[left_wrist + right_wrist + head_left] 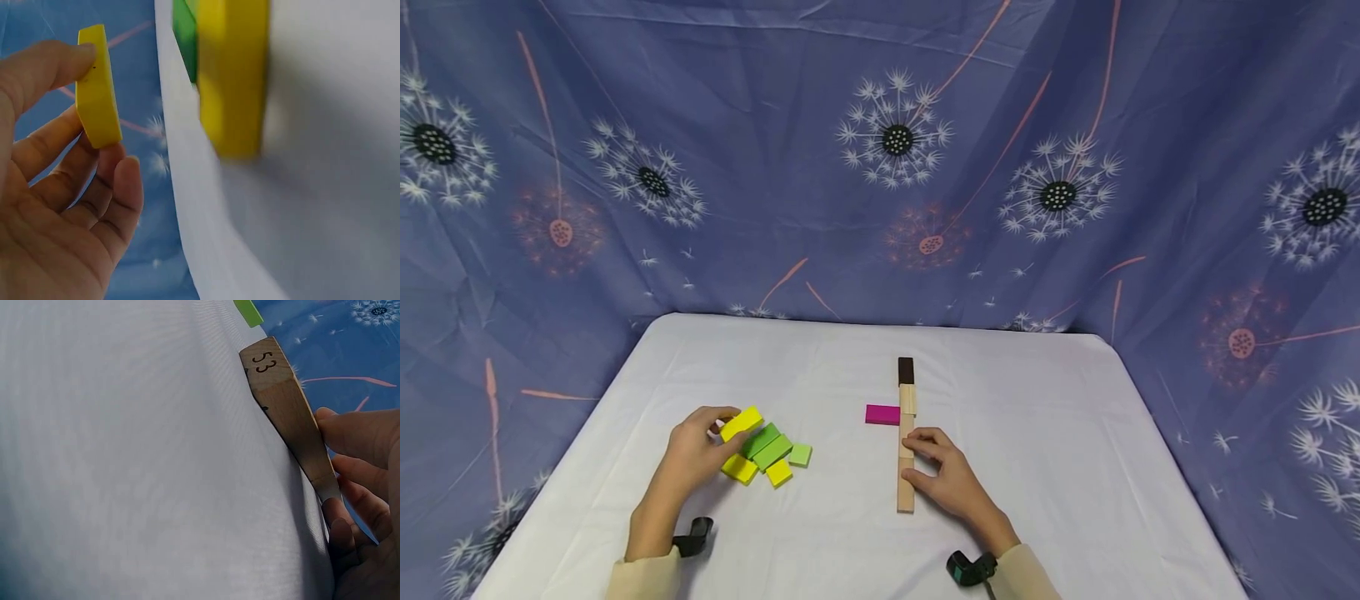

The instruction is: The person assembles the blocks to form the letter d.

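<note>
My left hand (694, 446) holds a yellow wooden block (742, 424) between thumb and fingers, raised over a small cluster on the left of the table. In that cluster lie two green blocks (772, 452), a light green piece (801, 455), a yellow block (740, 469) and a smaller yellow one (779, 473). My right hand (951, 479) rests against a straight row of blocks, its fingertips and thumb touching the plain wooden blocks (906, 492). The near one shows the number 53 on its end (264, 361). A dark brown block (906, 371) tops the row's far end.
A magenta block (882, 414) juts leftward from the row, touching its side. Everything lies on a white cloth-covered table (1037, 400). Blue dandelion-patterned fabric (760, 167) hangs behind and at the sides. Black wrist cameras (972, 568) sit on both wrists.
</note>
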Demonstrator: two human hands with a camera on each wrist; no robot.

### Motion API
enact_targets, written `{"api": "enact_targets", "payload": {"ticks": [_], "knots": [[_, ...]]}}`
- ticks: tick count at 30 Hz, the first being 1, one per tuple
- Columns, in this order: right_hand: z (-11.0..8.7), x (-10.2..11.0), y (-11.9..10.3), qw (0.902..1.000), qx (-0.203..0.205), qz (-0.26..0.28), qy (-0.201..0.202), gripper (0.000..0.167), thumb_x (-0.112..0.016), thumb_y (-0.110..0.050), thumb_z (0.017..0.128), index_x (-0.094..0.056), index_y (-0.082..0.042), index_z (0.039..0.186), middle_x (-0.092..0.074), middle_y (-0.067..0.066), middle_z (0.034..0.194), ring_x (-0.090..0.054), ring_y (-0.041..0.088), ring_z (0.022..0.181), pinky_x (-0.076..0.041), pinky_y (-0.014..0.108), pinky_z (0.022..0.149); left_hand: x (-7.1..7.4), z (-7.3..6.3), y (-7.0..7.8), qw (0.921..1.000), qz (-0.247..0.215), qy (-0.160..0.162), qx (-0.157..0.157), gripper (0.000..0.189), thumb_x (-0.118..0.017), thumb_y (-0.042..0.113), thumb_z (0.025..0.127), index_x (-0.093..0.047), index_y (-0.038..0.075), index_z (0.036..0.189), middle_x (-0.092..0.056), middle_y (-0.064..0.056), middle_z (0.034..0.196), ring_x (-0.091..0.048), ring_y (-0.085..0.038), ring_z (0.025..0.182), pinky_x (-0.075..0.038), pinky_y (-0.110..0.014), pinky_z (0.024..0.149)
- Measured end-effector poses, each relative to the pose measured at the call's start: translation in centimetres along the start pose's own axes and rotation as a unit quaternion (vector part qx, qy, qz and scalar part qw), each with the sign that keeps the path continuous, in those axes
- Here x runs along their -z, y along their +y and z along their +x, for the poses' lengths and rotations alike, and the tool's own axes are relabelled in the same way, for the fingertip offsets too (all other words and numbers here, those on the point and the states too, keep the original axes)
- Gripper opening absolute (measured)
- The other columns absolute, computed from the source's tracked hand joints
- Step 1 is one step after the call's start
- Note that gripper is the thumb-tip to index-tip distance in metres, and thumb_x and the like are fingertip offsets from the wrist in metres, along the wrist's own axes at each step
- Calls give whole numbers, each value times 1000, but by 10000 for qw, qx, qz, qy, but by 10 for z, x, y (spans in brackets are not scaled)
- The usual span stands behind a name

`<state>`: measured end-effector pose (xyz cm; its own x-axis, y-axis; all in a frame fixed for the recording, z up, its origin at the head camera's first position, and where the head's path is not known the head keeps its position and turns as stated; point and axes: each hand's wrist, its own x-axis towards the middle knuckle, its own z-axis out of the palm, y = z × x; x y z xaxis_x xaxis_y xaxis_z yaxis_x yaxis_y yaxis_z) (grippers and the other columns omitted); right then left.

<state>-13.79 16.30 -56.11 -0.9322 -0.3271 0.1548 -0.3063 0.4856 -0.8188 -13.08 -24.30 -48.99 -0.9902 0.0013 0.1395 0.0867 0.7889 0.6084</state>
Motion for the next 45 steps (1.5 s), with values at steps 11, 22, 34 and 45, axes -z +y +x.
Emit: {"api": "enact_targets", "payload": {"ticks": [11, 22, 34, 45], "knots": [[0, 1, -1, 9997, -230, 61, -58, 47, -83, -26, 88, -71, -13, 131, -59, -3, 136, -57, 21, 128, -50, 35, 104, -39, 1, 38, 9984, -510, 157, -200, 36, -85, 14, 83, -72, 5, 116, -69, -10, 107, -59, -19, 85, -50, -24, 66], [1, 0, -1, 9995, -292, 125, -57, 46, -84, -20, 86, -72, -12, 130, -60, -5, 135, -57, 19, 128, -49, 31, 105, -71, 6, 70, 9966, -728, 95, -382, 36, -87, 15, 81, -73, 6, 113, -70, -7, 108, -60, -18, 87, -53, -31, 76], [0, 0, -2, 9995, -295, 123, -21, 46, -84, -20, 85, -72, -11, 129, -60, -5, 134, -57, 19, 128, -49, 31, 104, -102, 12, 84, 9978, -518, 130, -390, 33, -87, 13, 80, -74, 2, 108, -71, -11, 104, -64, -19, 86, -58, -36, 78], [0, 0, -3, 9996, -265, 84, 18, 46, -84, -22, 86, -72, -12, 130, -60, -5, 134, -58, 19, 126, -50, 33, 101, -115, 21, 85, 9977, -282, 67, -607, 32, -87, 11, 80, -75, 1, 107, -71, -12, 102, -64, -20, 88, -58, -38, 81]]}}
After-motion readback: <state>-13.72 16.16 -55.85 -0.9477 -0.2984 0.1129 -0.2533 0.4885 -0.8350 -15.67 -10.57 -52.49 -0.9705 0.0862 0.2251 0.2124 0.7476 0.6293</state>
